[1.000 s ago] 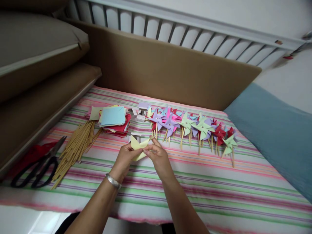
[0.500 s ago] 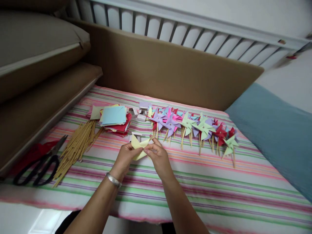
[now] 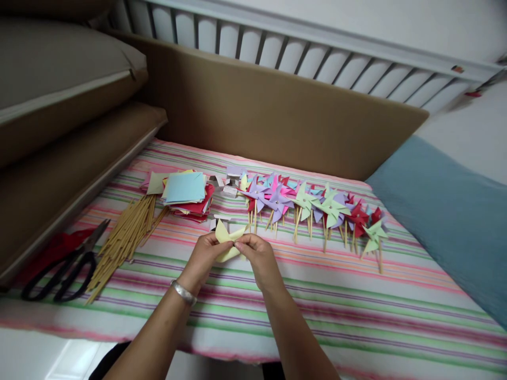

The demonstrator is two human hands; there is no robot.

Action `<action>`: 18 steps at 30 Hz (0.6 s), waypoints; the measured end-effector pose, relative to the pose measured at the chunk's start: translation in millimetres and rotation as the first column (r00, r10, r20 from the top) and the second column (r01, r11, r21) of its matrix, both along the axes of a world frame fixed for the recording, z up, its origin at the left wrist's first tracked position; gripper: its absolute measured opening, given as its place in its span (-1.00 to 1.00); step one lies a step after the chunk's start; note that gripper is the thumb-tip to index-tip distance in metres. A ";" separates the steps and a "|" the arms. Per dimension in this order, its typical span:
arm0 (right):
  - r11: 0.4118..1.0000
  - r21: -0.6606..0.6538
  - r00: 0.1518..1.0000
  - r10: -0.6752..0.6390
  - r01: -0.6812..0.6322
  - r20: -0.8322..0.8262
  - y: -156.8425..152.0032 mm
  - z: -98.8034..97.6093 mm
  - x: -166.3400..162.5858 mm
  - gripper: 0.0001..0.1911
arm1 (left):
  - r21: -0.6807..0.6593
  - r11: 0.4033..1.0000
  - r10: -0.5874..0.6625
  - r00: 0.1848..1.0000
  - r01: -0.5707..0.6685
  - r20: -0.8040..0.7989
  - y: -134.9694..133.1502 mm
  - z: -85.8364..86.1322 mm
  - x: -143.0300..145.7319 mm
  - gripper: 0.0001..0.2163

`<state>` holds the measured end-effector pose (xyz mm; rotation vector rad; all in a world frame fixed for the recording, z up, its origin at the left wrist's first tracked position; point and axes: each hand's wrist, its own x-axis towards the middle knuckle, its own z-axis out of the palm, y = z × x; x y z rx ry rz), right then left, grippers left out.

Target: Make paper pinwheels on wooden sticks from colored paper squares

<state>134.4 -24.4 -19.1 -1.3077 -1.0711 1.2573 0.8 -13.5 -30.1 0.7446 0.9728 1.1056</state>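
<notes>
Both hands meet over the striped cloth (image 3: 356,311) and pinch one pale yellow paper piece (image 3: 225,236) with its corners folded up. My left hand (image 3: 204,256), a silver bracelet on its wrist, grips the paper's left side. My right hand (image 3: 257,256) has its fingers curled in and pressed on the paper's centre. Just beyond the hands lies a row of finished paper pinwheels (image 3: 312,206) on wooden sticks, in purple, pink, green and red.
A stack of coloured paper squares (image 3: 184,190) and a bundle of wooden sticks (image 3: 122,240) lie to the left, black scissors (image 3: 59,269) farther left. Small white pieces (image 3: 222,184) sit behind. Brown cushions (image 3: 59,132) border the left and back, a blue pillow (image 3: 447,216) the right.
My right hand's raised finger has come down and curled onto the middle of the yellow paper. The hands have stayed in the same spot.
</notes>
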 end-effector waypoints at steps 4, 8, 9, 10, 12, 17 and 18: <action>0.999 -0.008 0.999 -0.033 0.033 -0.022 0.2 -0.5 -1.4 -0.87 | -0.011 1.000 0.013 1.000 -0.013 -0.001 -0.1 -1.9 1.6 -0.77; 0.998 -0.001 0.998 -0.067 0.067 -0.013 1.3 -1.3 -3.5 -0.87 | -0.012 1.000 0.025 1.000 -0.025 0.016 0.4 -1.9 2.0 -0.76; 0.997 0.000 0.997 -0.072 0.072 -0.011 1.5 -1.5 -3.9 -0.87 | -0.015 1.000 0.027 1.000 -0.026 0.016 0.4 -1.4 1.8 -0.76; 0.997 0.001 0.997 -0.076 0.076 -0.011 1.6 -1.7 -4.2 -0.88 | -0.020 0.999 0.027 1.000 -0.027 0.013 0.4 -0.8 1.5 -0.75; 0.996 0.005 0.996 -0.084 0.084 -0.008 1.8 -1.4 -4.4 -0.88 | -0.031 0.999 0.018 1.000 -0.018 0.005 0.2 0.7 0.5 -0.75; 0.994 0.010 0.994 -0.110 0.110 -0.009 2.4 2.0 -4.4 -0.89 | -0.049 0.997 -0.051 0.998 0.053 0.040 0.8 2.7 -1.1 -0.76; 0.993 0.010 0.993 -0.114 0.114 -0.010 2.5 2.9 -4.8 -0.89 | -0.055 0.997 -0.047 0.998 0.050 0.043 1.1 2.6 -1.1 -0.76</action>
